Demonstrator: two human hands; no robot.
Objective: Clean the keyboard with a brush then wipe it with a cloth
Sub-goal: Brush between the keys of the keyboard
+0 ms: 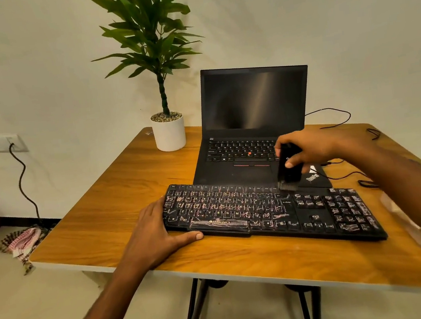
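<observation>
Both hands are on the job. Nearest, the left hand [150, 229] lies flat with fingers straight over the left end of the keyboard [269, 211], its thumb stretched along the front edge, steadying the board on the worktop [108, 198]. Further out and to the right, the right hand [311, 148] grips a black brush [289, 169] round its handle, fingers curled over the top and thumb against the front; the bristles point down and meet the top row of keys, about midway along the board.

Judging by this, the brushing step is in hand, and the wiping has not begun. Pale, pinkish marks show over most of the keys, also on the number block below the right forearm, so much of the board looks left to sweep. The next move likely calls for drawing the bristles along the rows while the left hand holds the board from sliding.

Beyond the right hand sits an open laptop [252, 117], screen dark, and beyond the left hand a potted plant [168, 134]. Off the worktop, left of the left hand, a checked cloth [24, 241] lies on the floor; it would have to be fetched for wiping.
</observation>
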